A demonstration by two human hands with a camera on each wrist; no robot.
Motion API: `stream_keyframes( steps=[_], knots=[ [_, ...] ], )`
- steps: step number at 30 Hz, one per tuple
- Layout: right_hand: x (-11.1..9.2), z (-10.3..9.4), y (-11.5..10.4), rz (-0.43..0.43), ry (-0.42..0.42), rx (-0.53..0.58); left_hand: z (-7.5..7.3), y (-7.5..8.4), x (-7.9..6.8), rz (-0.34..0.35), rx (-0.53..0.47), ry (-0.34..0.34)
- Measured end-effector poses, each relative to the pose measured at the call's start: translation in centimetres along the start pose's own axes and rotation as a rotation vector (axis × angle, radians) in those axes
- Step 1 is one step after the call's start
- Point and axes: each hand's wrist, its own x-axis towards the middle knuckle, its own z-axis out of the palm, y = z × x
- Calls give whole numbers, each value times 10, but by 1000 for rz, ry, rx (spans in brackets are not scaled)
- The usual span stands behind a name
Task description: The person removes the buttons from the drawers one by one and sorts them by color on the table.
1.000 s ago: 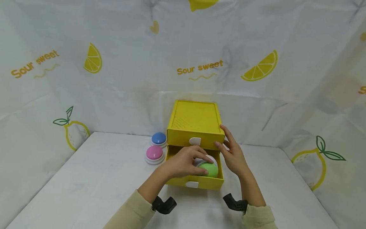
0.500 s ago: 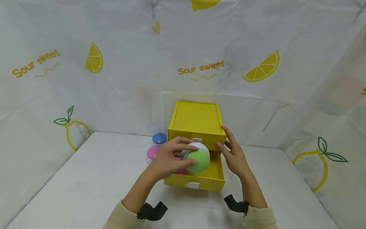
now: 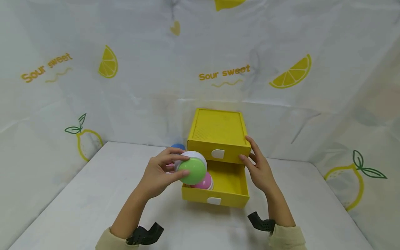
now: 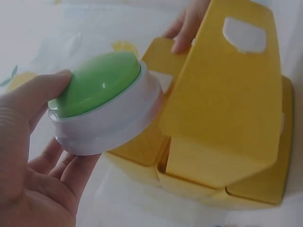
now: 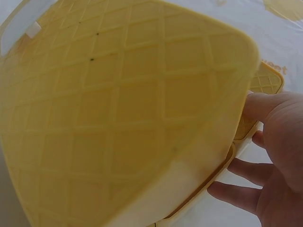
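Observation:
In the head view my left hand [image 3: 157,173] holds a green push button [image 3: 192,171] with a white base, tilted, above the left side of the pulled-out lower drawer [image 3: 215,198]. The left wrist view shows the thumb on the green dome [image 4: 97,82] and the other fingers under the white base. A pink push button [image 3: 204,182] sits in that drawer, partly hidden by the green one. At the right front corner of the yellow drawer box [image 3: 218,126], my right hand [image 3: 260,172] rests with fairly straight fingers along the side and the thumb near the front.
Behind my left hand, a blue push button [image 3: 178,146] and another pink push button [image 3: 169,168] are mostly hidden on the white table [image 3: 103,194]. The upper drawer [image 3: 203,150] is pushed in. A lemon-print sheet [image 3: 150,114] hangs behind.
My left hand has lifted the green push button out of the lower drawer and carried it left, uncovering the pink one inside. My right hand has stayed at the box.

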Motion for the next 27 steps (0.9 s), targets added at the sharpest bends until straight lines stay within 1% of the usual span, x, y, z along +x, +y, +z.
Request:
stream_keyframes(
  steps=[4,8,11,13,15,19,22,25,27],
  knots=[
    [0,-1,1,-9,6,-1,-11,-10,-8,-14,28,35],
    [-1,-1,2,-19,9,1,-24,-22,-19,-34,42,104],
    [0,0,1,-15,4,3,-33,-33,-27,-75,65,154],
    [0,0,1,-11,3,0,-37,-39,-31,-116,81,170],
    [0,-1,1,-8,4,2,-40,-46,-34,-156,86,167],
    [0,-1,2,-10,11,4,-45,-58,-37,-232,129,166],
    [0,-1,2,-13,7,2,-47,-68,-39,-310,175,166],
    [0,0,2,-14,4,-1,-46,-80,-42,-402,187,140],
    [0,0,1,-14,6,-2,-45,-88,-43,-442,190,126]
  ],
)
